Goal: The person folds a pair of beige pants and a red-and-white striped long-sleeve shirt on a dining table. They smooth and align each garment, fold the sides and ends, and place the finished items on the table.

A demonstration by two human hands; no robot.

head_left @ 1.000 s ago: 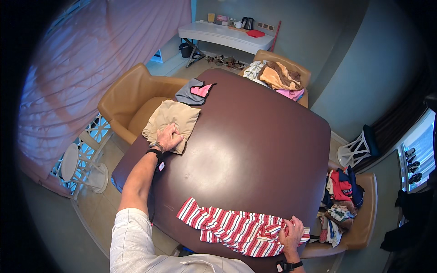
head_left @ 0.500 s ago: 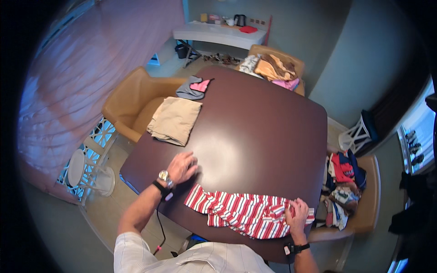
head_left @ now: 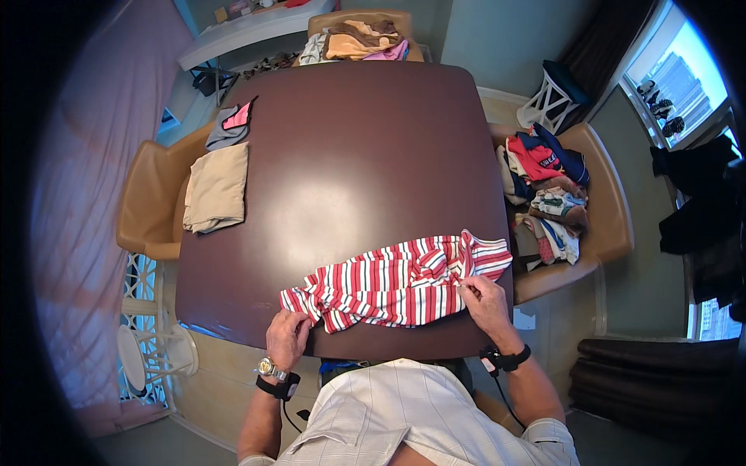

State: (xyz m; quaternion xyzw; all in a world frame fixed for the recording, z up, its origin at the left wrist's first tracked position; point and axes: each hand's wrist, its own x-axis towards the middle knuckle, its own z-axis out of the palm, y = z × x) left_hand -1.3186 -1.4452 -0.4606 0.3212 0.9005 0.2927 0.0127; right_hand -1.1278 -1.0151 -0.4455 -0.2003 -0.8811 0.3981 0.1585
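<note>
A red, white and dark striped shirt (head_left: pixel 381 287) lies lengthwise along the near edge of the table, partly bunched toward its right end. My left hand (head_left: pixel 287 339) is at its left end, fingers closed on the narrow striped edge there. Toward the right end, my right hand (head_left: pixel 487 307) pinches the cloth along its near side. The fingertips of both hands are partly covered by the fabric and by the hands themselves.
A dark brown table (head_left: pixel 373 147) fills the middle. Folded beige cloth (head_left: pixel 217 189) and a grey and pink piece (head_left: pixel 231 124) lie at its left edge. Clothes are heaped on a right armchair (head_left: pixel 610 194) and a far chair (head_left: pixel 388 15). Another tan armchair (head_left: pixel 148 198) stands left.
My left hand has come down from above the table to the shirt's left end and closed on it. My right hand still holds the shirt, now along its near side. The view has turned.
</note>
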